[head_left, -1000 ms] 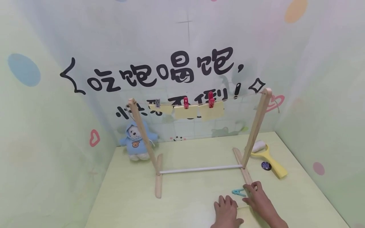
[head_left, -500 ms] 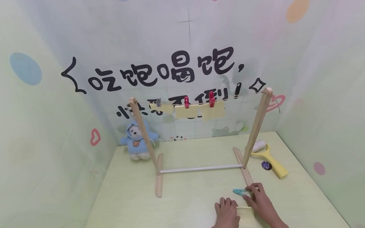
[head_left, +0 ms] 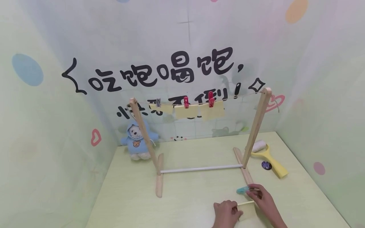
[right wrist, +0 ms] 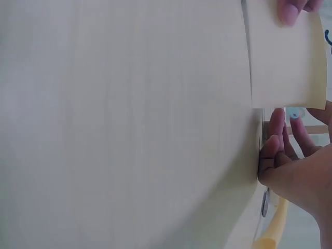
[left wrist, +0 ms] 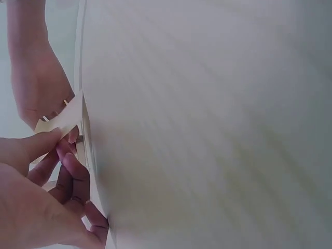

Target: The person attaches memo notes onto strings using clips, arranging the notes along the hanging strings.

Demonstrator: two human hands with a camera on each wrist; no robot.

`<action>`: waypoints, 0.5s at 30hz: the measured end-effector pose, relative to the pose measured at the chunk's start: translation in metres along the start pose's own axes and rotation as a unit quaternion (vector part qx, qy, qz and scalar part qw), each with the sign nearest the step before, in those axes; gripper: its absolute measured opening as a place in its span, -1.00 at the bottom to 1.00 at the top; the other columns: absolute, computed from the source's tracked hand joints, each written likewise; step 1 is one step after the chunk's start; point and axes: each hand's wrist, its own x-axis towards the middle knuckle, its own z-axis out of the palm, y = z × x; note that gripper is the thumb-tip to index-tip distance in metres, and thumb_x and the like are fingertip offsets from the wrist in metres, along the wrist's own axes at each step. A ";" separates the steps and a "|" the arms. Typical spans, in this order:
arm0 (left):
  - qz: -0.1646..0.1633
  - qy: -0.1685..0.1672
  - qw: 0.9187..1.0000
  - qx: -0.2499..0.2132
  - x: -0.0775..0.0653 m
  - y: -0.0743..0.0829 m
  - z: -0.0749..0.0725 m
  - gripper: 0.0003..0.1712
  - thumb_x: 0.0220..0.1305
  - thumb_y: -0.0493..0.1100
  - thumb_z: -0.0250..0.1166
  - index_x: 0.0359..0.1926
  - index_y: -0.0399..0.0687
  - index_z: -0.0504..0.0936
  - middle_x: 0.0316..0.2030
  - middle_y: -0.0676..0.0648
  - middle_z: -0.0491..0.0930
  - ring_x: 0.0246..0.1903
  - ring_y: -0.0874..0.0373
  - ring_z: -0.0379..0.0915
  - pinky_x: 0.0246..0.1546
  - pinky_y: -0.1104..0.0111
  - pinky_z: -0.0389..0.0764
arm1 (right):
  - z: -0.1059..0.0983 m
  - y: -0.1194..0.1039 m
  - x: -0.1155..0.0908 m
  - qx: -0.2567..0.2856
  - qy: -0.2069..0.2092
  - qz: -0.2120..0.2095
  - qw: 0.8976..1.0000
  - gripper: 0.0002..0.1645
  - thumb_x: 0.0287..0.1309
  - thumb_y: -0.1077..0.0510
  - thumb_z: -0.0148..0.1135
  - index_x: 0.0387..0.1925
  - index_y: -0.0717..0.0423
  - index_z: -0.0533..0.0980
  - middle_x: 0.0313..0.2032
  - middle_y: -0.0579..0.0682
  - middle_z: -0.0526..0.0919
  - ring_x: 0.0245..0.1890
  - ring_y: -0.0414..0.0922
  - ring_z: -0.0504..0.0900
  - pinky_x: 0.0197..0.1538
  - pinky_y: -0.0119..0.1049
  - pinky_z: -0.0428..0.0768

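Observation:
My left hand (head_left: 227,212) pinches the left edge of a small cream sheet of paper (head_left: 246,211), raised at a tilt near the table's front. Just beyond its right end, my right hand (head_left: 265,199) holds a blue clothespin (head_left: 242,190) between thumb and fingers, its nose pointing left. In the left wrist view, the thumb presses the paper (left wrist: 67,115) against the fingers. The right wrist view shows the sheet (right wrist: 286,65) upright before the right hand (right wrist: 298,174), hiding most of the clothespin (right wrist: 294,112).
A wooden rack (head_left: 258,126) stands behind the hands. From its string hang three cream papers (head_left: 186,112) under one grey and two red clothespins (head_left: 211,100). A yellow-handled lint roller (head_left: 272,161) and dark round disc (head_left: 266,165) lie right; a blue-clad plush toy (head_left: 137,145) sits back left.
The right hand has picked up the blue clothespin and drawn it slightly to the right. The left hand has gone from lying over the paper to pinching and raising it.

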 end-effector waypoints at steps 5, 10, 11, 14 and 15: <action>-0.029 0.030 0.995 -0.089 0.001 -0.002 0.003 -0.80 0.34 0.04 0.58 -0.39 0.11 0.83 -0.56 0.27 0.57 -0.50 0.55 0.26 -0.23 0.35 0.20 | -0.002 -0.001 -0.001 0.034 0.002 0.015 0.999 -0.41 0.57 0.11 0.34 0.39 0.40 0.45 0.19 0.26 0.71 -0.15 -0.49 0.64 -0.03 -0.48 0.66; -0.051 0.044 0.985 -0.161 0.003 0.000 0.000 -0.88 0.43 -0.09 0.51 -0.29 0.03 0.82 -0.50 0.25 0.60 -0.45 0.57 0.30 -0.20 0.40 0.24 | -0.005 -0.002 -0.003 0.067 0.003 0.005 0.998 -0.38 0.56 0.10 0.36 0.39 0.44 0.44 0.20 0.29 0.72 -0.13 -0.53 0.65 0.01 -0.50 0.67; -0.051 0.047 0.983 -0.171 0.004 0.000 -0.001 -0.89 0.44 -0.13 0.50 -0.29 0.02 0.81 -0.49 0.25 0.60 -0.45 0.57 0.30 -0.19 0.40 0.25 | -0.006 -0.003 -0.004 0.069 0.007 -0.007 0.998 -0.39 0.57 0.10 0.35 0.38 0.44 0.45 0.20 0.30 0.72 -0.12 -0.53 0.64 0.01 -0.51 0.67; -0.047 0.057 0.978 -0.193 0.009 0.000 -0.007 -0.92 0.43 -0.21 0.47 -0.28 0.01 0.80 -0.48 0.24 0.60 -0.45 0.55 0.32 -0.16 0.36 0.33 | -0.012 -0.011 -0.002 0.055 0.035 -0.070 0.995 -0.48 0.55 0.15 0.36 0.32 0.43 0.52 0.12 0.29 0.75 -0.14 -0.54 0.63 -0.05 -0.51 0.67; -0.039 0.066 0.977 -0.201 0.012 -0.001 -0.010 -0.92 0.41 -0.23 0.46 -0.28 0.00 0.80 -0.48 0.23 0.60 -0.45 0.54 0.34 -0.15 0.32 0.36 | -0.017 -0.017 0.000 0.044 0.051 -0.101 0.993 -0.52 0.53 0.18 0.37 0.29 0.42 0.55 0.06 0.27 0.77 -0.16 -0.54 0.62 -0.08 -0.51 0.66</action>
